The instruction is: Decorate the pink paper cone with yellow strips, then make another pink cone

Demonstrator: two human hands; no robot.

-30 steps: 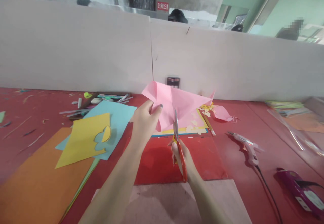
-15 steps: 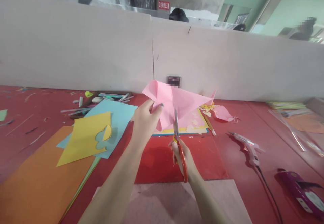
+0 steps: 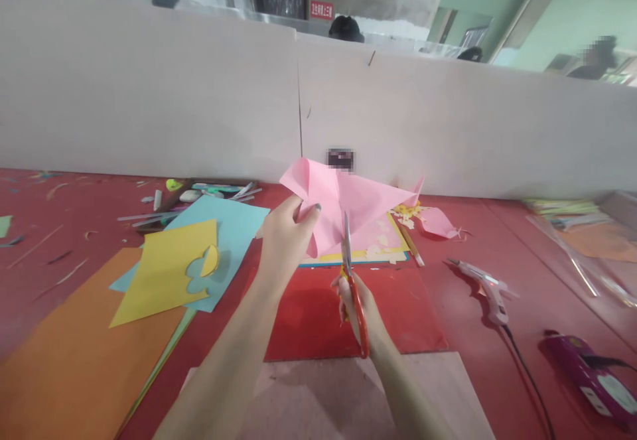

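My left hand pinches a creased sheet of pink paper by its left part, thumb on top, and holds it up above the table. Wrapped round the red and yellow handles of a pair of scissors is my right hand. The blades point away from me and meet the paper's lower edge, where a cut runs upward and parts the sheet into a left portion and a right flap. Beneath the paper lie a stack of pale, yellow and blue sheets and small scraps. A red mat lies below my hands.
Yellow, blue and orange paper overlap at the left, before a tray of pens. To the right are a glue gun with its cord, a purple power strip and a pink scrap. A white partition stands behind.
Both hands, the scissors and the pink paper keep practically the same position. Only the surroundings shift very slightly to the left with the camera.
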